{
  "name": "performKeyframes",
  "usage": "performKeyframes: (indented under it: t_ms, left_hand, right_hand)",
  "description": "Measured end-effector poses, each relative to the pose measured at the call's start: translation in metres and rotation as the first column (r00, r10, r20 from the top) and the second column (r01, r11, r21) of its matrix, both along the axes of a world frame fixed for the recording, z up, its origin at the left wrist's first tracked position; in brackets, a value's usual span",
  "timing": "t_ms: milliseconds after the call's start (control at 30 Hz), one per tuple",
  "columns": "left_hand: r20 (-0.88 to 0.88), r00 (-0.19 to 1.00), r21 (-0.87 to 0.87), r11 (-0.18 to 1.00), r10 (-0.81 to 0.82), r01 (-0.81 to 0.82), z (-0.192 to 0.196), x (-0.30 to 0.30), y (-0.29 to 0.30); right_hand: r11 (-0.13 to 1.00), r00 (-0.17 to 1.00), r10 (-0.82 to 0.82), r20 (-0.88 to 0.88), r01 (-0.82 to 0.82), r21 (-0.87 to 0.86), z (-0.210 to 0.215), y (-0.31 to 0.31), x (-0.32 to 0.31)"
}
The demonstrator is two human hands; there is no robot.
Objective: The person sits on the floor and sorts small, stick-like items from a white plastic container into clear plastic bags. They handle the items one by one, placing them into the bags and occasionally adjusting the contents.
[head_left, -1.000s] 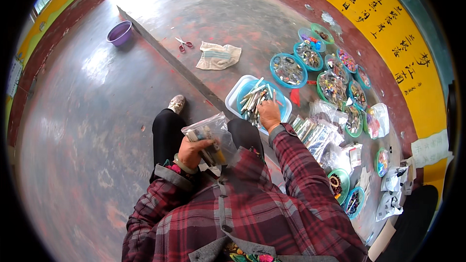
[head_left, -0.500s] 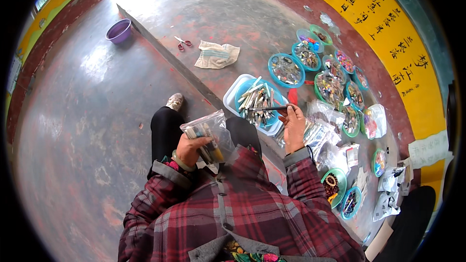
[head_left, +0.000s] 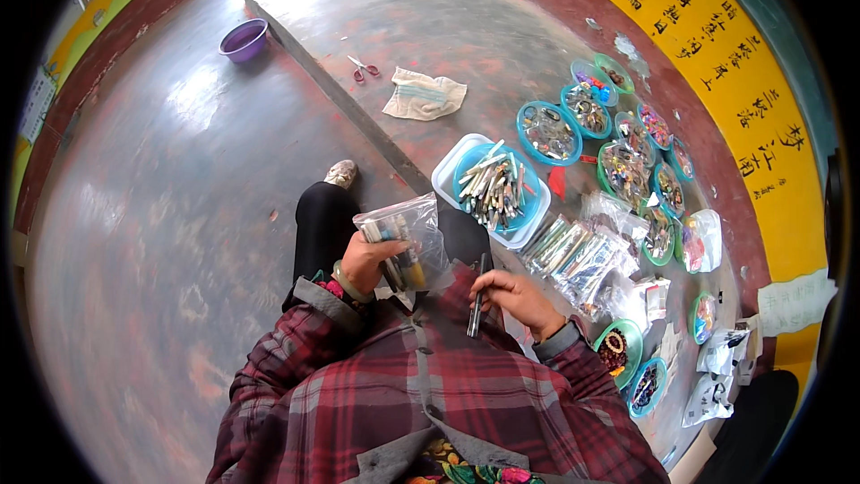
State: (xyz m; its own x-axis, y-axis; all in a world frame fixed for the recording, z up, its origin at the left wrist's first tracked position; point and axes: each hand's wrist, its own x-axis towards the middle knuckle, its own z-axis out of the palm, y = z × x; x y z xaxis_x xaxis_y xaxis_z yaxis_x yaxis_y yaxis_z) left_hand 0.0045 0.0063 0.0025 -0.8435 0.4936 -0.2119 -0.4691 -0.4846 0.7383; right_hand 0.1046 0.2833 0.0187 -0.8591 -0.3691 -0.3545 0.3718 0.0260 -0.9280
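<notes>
My left hand (head_left: 365, 262) grips a clear plastic bag (head_left: 421, 226) with several pens standing in it, thumb across its front. Close by on the right, my right hand (head_left: 518, 298) pinches a dark pen (head_left: 475, 321) held nearly upright in front of my jacket, apart from the bag. Beyond my knees, many loose pens (head_left: 494, 186) lie heaped in a blue basin (head_left: 460, 161), which rests inside a white tub (head_left: 441, 183). Filled clear bags of pens (head_left: 580, 255) are piled to the right of the tub.
Blue and green bowls of small trinkets, such as one blue bowl (head_left: 522, 145), cluster at the right. Beaded strings fill a green bowl (head_left: 638, 347) near my right elbow. Farther off lie a cloth (head_left: 425, 95), red-handled scissors (head_left: 362, 70) and a purple basin (head_left: 242, 43). A floor step (head_left: 336, 94) runs diagonally.
My right hand has come back from over the pen basin toward my body, carrying the dark pen, now turned upright. The left hand still holds the bag. The whole view has shifted slightly.
</notes>
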Motion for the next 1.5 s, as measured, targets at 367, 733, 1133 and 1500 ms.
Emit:
performKeyframes:
  t_ms: [367,733,1133,1500]
  left_hand:
    - [-0.223,0.974,-0.082,0.995,0.03,-0.049,-0.014,0.005,0.001]
    - [-0.566,0.805,-0.422,0.902,-0.179,-0.096,-0.012,0.015,0.003]
    - [-0.33,0.917,-0.268,0.953,-0.226,0.139,-0.018,0.016,0.005]
    - [-0.213,0.941,-0.192,0.955,-0.265,0.226,0.001,0.011,0.005]
  right_hand:
    - [0.76,0.563,0.242,-0.79,0.397,0.515,0.07,-0.013,-0.006]
    - [0.849,0.552,-0.514,-0.657,0.436,-0.299,0.093,-0.046,-0.024]
    - [0.896,0.688,-0.351,-0.635,0.443,-0.016,0.062,-0.062,-0.041]
    - [0.789,0.7,-0.235,-0.674,0.543,0.288,0.063,-0.07,-0.057]
